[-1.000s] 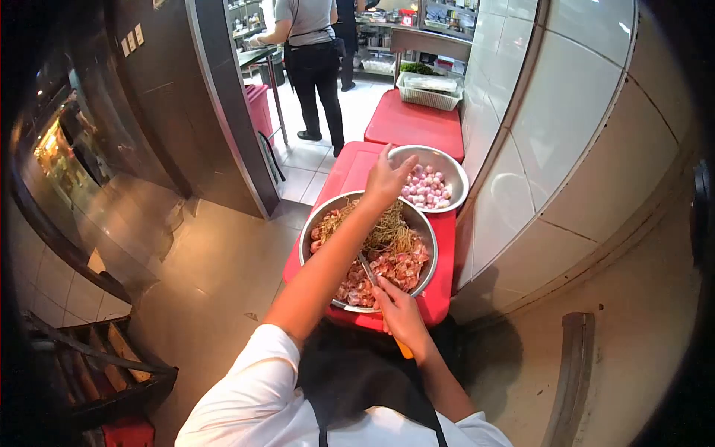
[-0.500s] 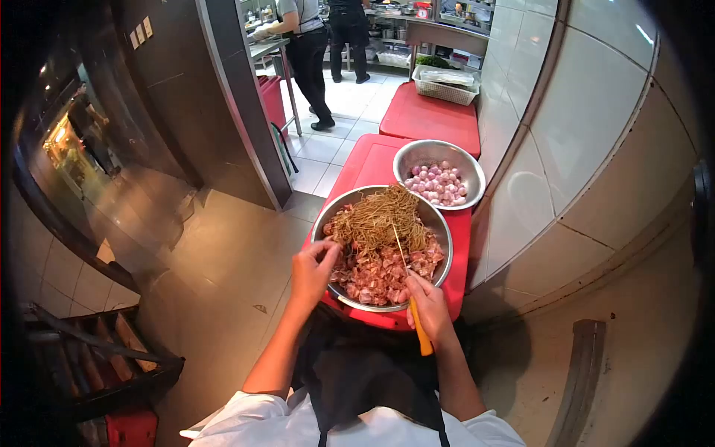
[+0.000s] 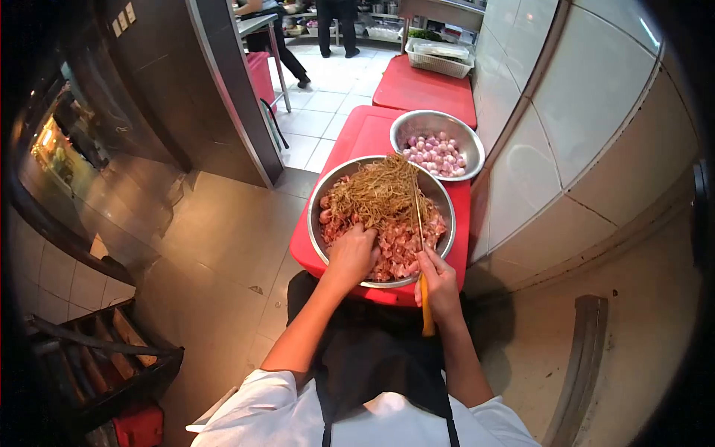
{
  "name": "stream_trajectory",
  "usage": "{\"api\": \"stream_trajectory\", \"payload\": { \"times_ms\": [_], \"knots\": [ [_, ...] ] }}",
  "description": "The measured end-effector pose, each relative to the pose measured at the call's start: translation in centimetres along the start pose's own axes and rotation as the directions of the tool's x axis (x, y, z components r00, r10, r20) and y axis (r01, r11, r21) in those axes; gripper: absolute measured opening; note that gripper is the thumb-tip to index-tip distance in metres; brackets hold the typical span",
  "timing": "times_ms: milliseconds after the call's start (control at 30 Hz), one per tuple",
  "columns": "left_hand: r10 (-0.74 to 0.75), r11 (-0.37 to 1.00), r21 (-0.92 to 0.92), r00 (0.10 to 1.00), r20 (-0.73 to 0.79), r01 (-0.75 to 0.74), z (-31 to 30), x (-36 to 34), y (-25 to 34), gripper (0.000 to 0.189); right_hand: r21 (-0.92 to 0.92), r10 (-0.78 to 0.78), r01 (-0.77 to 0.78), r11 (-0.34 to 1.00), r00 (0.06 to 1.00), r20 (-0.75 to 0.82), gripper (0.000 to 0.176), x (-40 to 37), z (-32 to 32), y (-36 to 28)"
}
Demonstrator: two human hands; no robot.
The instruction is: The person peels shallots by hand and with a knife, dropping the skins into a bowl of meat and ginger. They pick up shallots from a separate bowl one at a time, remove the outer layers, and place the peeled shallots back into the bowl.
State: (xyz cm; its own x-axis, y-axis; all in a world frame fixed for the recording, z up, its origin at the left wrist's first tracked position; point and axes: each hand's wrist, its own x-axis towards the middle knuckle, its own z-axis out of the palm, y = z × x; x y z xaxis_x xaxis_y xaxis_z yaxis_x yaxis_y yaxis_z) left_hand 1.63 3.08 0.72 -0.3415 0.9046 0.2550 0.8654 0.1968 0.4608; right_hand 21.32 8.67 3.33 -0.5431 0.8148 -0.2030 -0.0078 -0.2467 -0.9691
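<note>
A large metal bowl (image 3: 313, 237) stands in front of me, filled with reddish shallots (image 3: 396, 249) and a heap of dry, brown, stringy stalks (image 3: 370, 192) on top. My left hand (image 3: 353, 255) reaches over the near rim, its fingers curled down among the shallots; the fingertips are hidden. In my right hand (image 3: 439, 287) is a knife (image 3: 427, 313), gripped by its yellow-orange handle. Its thin blade points away from me over the right part of the bowl, across shallots and stalks. Behind sits a smaller metal bowl (image 3: 477, 158) with pinkish-white peeled shallots (image 3: 438, 155).
Both bowls rest on a red lidded container (image 3: 342, 141). A second red container (image 3: 417, 86) behind it carries a white basket (image 3: 439, 63). A tiled wall (image 3: 603, 112) rises on the right. Two people stand farther back, and a dark rack (image 3: 112, 357) is at lower left.
My left hand has moved right and down into the shallots from the bowl's left edge. The knife's blade has turned more upright. The whole view has shifted slightly.
</note>
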Motion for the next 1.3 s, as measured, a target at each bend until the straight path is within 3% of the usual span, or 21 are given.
{"api": "stream_trajectory", "payload": {
  "times_ms": [133,200,300,500,667,733,800,900,1100,1200,1300],
  "knots": [
    [0.008,1.0,-0.029,0.991,-0.133,-0.012,-0.7,0.4,-1.6,0.021,0.012,-0.014,0.014,1.0,0.999,-0.035,0.036,0.2,-0.5,0.1],
    [-0.064,0.998,0.006,0.994,-0.093,0.065,-0.9,0.8,-2.1,0.015,0.036,-0.011,0.013,0.999,0.999,-0.034,0.034,0.5,-0.7,0.6],
    [-0.049,0.99,0.124,0.994,-0.096,0.061,-0.5,1.5,-2.3,0.02,0.062,-0.025,0.027,0.998,0.999,-0.035,0.03,0.3,-0.2,0.4],
    [-0.055,0.998,0.034,0.989,-0.138,0.06,0.6,2.2,-2.9,0.027,0.1,0.001,-0.003,0.995,1.0,0.016,0.045,-0.2,-0.1,0.6],
    [-0.072,0.97,-0.242,0.984,-0.163,0.031,-1.3,1.3,-2.3,0.032,0.095,-0.016,0.015,0.995,1.0,0.012,0.046,-0.9,-0.3,-0.1],
    [-0.124,0.914,-0.399,0.987,-0.104,0.073,-1.5,0.9,-3.4,0.033,0.087,-0.016,0.014,0.996,1.0,0.019,0.046,-0.9,-0.6,-0.2],
    [-0.21,0.748,-0.648,0.977,-0.027,0.143,-1.5,0.6,-4.0,0.028,0.065,-0.028,0.025,0.998,0.999,0.045,0.047,-0.8,-0.6,-0.1],
    [-0.259,0.493,-0.854,0.965,0.037,0.165,-2.3,0.3,-4.2,0.021,0.026,-0.029,0.026,0.999,0.991,0.133,0.048,-0.4,-0.1,0.1],
    [-0.388,0.29,-0.916,0.909,0.151,0.276,-2.1,0.4,-4.9,0.022,0.009,0.108,-0.12,0.993,0.919,0.38,0.05,1.6,3.0,-1.1],
    [-0.406,0.243,-0.941,0.906,0.122,0.235,-2.2,0.2,-4.2,0.021,0.037,0.174,-0.209,0.977,0.889,0.424,0.047,2.5,4.0,-0.8],
    [-0.418,0.22,-0.951,0.902,0.111,0.219,-1.7,-0.1,-4.1,0.02,0.02,0.132,-0.154,0.988,0.9,0.416,0.045,2.7,5.0,-0.5]
  ]
}}
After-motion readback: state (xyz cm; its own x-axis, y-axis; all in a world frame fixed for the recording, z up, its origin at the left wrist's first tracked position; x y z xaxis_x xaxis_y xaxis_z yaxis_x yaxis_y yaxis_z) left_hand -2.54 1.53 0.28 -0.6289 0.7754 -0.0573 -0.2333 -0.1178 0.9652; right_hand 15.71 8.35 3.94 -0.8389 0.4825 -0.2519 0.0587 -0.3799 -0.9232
